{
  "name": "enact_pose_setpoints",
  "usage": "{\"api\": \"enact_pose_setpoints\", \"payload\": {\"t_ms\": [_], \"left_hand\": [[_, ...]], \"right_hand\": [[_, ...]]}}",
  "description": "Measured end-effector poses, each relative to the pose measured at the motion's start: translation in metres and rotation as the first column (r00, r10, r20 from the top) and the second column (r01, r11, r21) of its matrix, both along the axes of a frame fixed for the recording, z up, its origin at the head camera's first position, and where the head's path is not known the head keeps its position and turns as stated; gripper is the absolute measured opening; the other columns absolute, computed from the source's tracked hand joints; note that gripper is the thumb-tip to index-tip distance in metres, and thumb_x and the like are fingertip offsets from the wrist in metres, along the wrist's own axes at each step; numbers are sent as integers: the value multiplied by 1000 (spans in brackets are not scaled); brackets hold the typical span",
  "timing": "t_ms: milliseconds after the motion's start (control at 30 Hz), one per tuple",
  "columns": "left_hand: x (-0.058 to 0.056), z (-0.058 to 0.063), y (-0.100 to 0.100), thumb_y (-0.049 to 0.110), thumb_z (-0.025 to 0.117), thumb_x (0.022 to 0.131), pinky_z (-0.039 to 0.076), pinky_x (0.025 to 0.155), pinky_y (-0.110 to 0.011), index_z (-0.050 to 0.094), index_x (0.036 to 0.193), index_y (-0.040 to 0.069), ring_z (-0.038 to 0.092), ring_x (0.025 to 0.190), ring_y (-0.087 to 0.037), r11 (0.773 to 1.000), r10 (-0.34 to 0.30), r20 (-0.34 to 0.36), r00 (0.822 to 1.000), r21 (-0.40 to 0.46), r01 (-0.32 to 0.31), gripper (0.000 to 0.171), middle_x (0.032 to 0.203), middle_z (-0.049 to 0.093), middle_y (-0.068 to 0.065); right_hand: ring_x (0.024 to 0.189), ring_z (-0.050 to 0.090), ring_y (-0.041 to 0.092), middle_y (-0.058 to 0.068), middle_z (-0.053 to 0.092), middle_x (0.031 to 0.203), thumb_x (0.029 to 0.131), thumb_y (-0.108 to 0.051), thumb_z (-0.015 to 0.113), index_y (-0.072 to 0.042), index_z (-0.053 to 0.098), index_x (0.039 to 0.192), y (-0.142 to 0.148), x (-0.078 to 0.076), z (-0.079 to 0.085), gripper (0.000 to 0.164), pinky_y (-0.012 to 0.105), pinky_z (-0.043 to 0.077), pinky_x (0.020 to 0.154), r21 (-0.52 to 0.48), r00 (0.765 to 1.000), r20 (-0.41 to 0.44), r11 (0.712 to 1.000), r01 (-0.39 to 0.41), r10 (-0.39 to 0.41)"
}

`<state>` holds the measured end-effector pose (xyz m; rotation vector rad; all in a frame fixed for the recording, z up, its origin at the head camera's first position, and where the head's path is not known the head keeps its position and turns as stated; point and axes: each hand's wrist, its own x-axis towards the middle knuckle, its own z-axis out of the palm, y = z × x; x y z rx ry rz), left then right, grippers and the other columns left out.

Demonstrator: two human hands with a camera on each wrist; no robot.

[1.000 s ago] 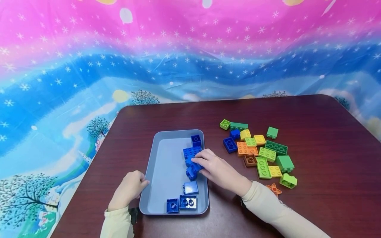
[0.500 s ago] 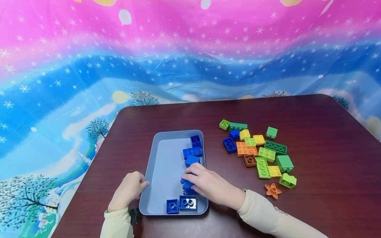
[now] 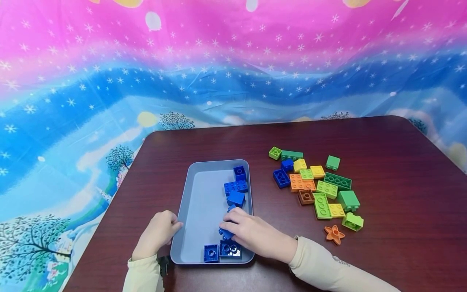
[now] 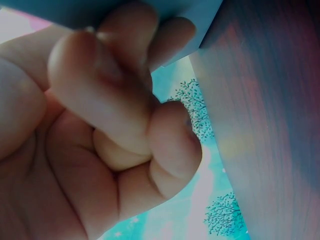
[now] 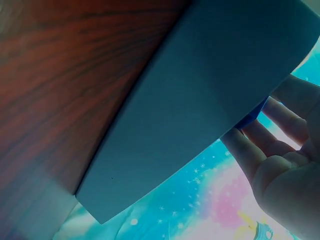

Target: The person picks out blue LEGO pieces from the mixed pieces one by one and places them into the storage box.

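Observation:
In the head view a grey tray bears several blue building bricks along its right side and near end. My right hand reaches over the right rim and pinches a blue brick, partly hidden by the fingers. Another blue brick peeks out just behind the fingertips. Farther up lie a smooth-sided blue brick and a studded one. Two upturned blue bricks, a square one and a longer one, lie at the near end. My left hand, fingers curled, holds the tray's left rim.
Right of the tray, loose bricks spread over the dark wooden table: orange, yellow, green and two blue ones. An orange flower piece lies nearer. A printed cloth hangs behind.
My right hand has moved toward the tray's near end, leaving the smooth-sided blue brick below the studded one. It now pinches a lower blue brick. My left hand stays at the rim.

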<state>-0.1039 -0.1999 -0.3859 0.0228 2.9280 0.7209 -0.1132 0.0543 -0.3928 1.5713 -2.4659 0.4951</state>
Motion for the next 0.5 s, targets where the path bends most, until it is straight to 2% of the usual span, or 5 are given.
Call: {"api": "enact_pose_setpoints", "payload": {"t_ms": [300, 500], "left_hand": [[-1, -1, 0, 2, 61, 80, 38, 42, -24, 37, 49, 10, 45, 33, -8, 1000, -5, -5, 1000, -5, 5, 40, 41, 38, 1], [-1, -2, -1, 2, 61, 80, 39, 42, -24, 37, 49, 9, 45, 33, -7, 1000, -6, -10, 1000, -7, 6, 40, 41, 38, 1]], "right_hand": [[104, 45, 13, 2, 53, 107, 81, -12, 66, -8, 58, 114, -1, 0, -3, 34, 19, 42, 83, 12, 1000, 6, 1000, 6, -6], [105, 46, 13, 2, 53, 109, 81, -12, 66, -8, 59, 112, -1, -1, -5, 32, 20, 41, 85, 4, 1000, -20, 1000, 3, -3]]}}
